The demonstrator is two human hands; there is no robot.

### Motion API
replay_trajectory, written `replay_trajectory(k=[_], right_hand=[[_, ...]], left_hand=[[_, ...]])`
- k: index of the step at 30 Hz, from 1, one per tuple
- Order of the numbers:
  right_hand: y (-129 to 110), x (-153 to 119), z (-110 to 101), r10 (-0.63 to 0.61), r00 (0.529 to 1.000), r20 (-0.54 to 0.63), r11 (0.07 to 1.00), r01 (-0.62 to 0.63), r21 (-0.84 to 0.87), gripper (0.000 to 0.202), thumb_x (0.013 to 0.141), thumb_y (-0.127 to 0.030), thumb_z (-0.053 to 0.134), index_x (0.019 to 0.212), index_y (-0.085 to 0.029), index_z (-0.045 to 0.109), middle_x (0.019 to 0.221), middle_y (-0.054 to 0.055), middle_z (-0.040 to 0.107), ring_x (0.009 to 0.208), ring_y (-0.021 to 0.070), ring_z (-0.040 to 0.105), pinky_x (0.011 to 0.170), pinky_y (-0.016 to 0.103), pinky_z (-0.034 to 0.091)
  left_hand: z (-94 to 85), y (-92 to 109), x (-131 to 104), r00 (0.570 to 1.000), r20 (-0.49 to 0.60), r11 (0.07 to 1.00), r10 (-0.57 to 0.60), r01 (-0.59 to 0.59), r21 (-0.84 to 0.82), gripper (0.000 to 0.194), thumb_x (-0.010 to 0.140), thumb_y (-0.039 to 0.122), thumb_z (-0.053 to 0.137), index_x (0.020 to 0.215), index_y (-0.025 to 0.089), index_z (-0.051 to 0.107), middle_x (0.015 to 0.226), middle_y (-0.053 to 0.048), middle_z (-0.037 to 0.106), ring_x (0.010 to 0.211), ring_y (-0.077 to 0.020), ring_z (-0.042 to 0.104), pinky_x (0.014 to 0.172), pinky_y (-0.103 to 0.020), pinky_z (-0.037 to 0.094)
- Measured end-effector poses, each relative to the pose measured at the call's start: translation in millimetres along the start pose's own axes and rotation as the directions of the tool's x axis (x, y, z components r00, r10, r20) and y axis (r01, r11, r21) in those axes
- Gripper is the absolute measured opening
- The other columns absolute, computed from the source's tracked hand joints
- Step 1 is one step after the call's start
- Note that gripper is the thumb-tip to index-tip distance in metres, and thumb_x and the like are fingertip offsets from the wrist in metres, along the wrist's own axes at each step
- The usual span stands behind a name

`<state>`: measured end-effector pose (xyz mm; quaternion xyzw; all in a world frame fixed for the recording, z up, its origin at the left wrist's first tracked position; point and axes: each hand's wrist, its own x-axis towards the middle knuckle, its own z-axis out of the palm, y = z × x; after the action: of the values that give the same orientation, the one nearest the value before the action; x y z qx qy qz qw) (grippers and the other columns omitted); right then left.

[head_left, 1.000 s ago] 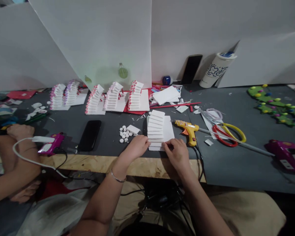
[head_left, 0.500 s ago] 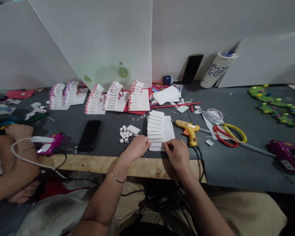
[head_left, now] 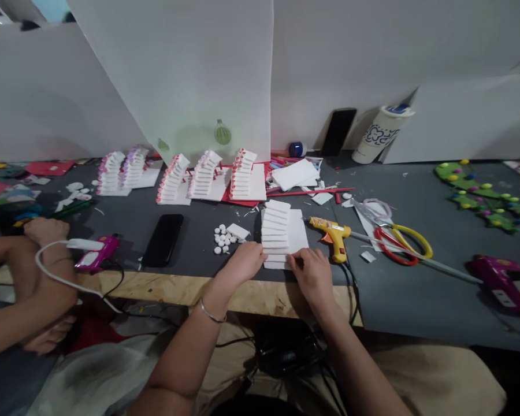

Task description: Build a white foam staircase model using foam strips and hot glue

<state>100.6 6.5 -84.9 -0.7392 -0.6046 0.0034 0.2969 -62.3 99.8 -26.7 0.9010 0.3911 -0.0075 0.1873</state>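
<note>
A small white foam-board staircase (head_left: 275,222), its strips fanned like steps on a white base (head_left: 299,228), lies at the table's front edge. My left hand (head_left: 245,261) pinches the left end of a low white foam strip (head_left: 276,258), fingers closed. At that strip's right end, my right hand (head_left: 314,273) is closed too, thumb and forefinger together against it. Just right of the staircase lies a yellow glue gun (head_left: 335,234). Small white discs (head_left: 223,238) and a white foam piece (head_left: 238,231) sit beside my left hand.
Several finished-looking staircases with pink and red edging, such as this one (head_left: 243,176), stand at the back. Scissors (head_left: 401,242), a magenta glue gun (head_left: 502,280), a tumbler (head_left: 381,134) and a phone (head_left: 163,240) lie around. Another person's forearm (head_left: 47,289) rests at left.
The camera view has tilted and shifted slightly. Both hands stay at the two ends of the low strip, with hardly any movement.
</note>
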Motion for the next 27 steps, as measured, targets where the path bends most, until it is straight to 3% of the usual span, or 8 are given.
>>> replay_trajectory(k=[12, 19, 27], right_hand=[[0.7, -1.8, 4.2, -0.064, 0.997, -0.043, 0.996, 0.061, -0.07, 0.036, 0.098, -0.039, 0.04, 0.072, -0.021, 0.059, 0.073, 0.006, 0.066, 0.075, 0.023, 0.051, 0.069, 0.033, 0.029], [5.2, -4.3, 8.0, -0.094, 0.995, -0.041, 0.993, 0.091, -0.072, 0.041, 0.099, -0.044, 0.035, 0.074, -0.021, 0.058, 0.074, 0.007, 0.066, 0.076, 0.0239, 0.051, 0.069, 0.034, 0.03], [2.1, -4.9, 4.1, -0.092, 0.994, -0.056, 0.993, 0.087, -0.08, 0.041, 0.098, -0.044, 0.036, 0.071, -0.021, 0.057, 0.072, 0.008, 0.066, 0.075, 0.0246, 0.051, 0.069, 0.035, 0.032]], left_hand=[[5.4, 6.8, -4.1, 0.994, -0.054, 0.995, -0.095, 0.096, 0.016, 0.02, 0.089, 0.021, 0.052, 0.076, 0.015, 0.065, 0.086, -0.01, 0.07, 0.088, -0.0222, 0.065, 0.081, -0.033, 0.047], [13.4, 10.2, -9.8, 0.98, -0.138, 0.989, -0.145, 0.142, -0.036, 0.015, 0.089, 0.021, 0.055, 0.08, 0.012, 0.064, 0.087, -0.012, 0.068, 0.09, -0.0234, 0.063, 0.082, -0.034, 0.046], [37.6, 11.5, -38.9, 0.881, -0.415, 0.961, -0.228, 0.134, -0.242, 0.01, 0.09, 0.017, 0.056, 0.084, 0.017, 0.064, 0.089, -0.005, 0.065, 0.089, -0.0195, 0.056, 0.082, -0.033, 0.044]])
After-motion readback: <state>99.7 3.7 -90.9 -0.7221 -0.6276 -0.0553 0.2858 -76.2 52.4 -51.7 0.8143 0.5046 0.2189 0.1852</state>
